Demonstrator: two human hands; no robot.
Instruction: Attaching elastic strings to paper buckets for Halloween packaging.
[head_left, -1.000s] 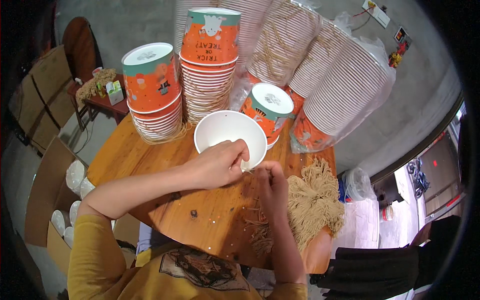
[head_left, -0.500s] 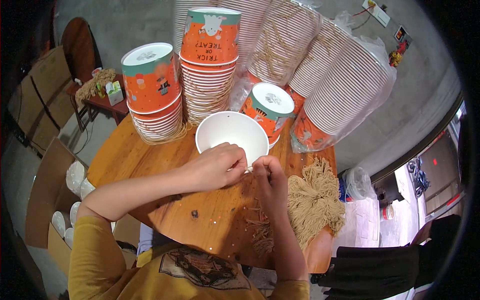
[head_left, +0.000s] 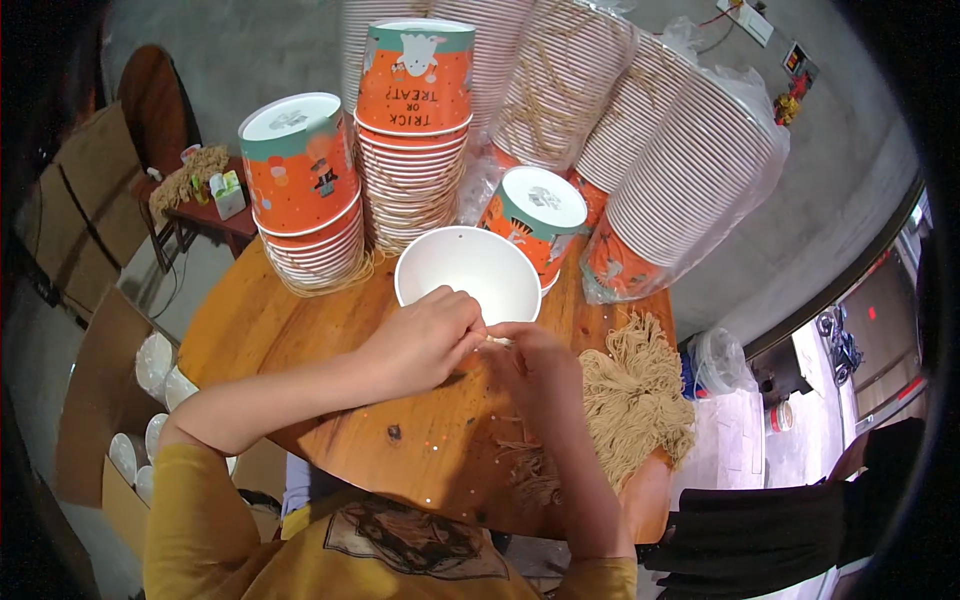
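Observation:
A paper bucket (head_left: 468,262) lies tilted on the wooden table, its white inside facing up toward me. At its near rim my two hands meet. My left hand (head_left: 428,338) is closed, with thumb and fingertips pinched at the rim. My right hand (head_left: 545,362) is closed beside it, somewhat blurred. A short pale piece of cord (head_left: 497,341) shows between the fingertips of both hands; its ends are hidden. Just right of my right forearm lies a loose bundle of tan cords (head_left: 632,400). Behind the bucket an orange and green paper bucket (head_left: 543,205) stands upside down.
Two stacks of upturned orange buckets (head_left: 300,190) (head_left: 415,130) with cord handles stand at the left back. Tall plastic-wrapped bucket stacks (head_left: 690,165) lean at the right back. A cardboard box (head_left: 105,390) with white buckets sits left of the table (head_left: 360,425). At right is a blue pail (head_left: 712,365).
My right hand has turned over, its back now facing up, and its fingers have come closer to my left fingertips. The bucket stays nearly in place.

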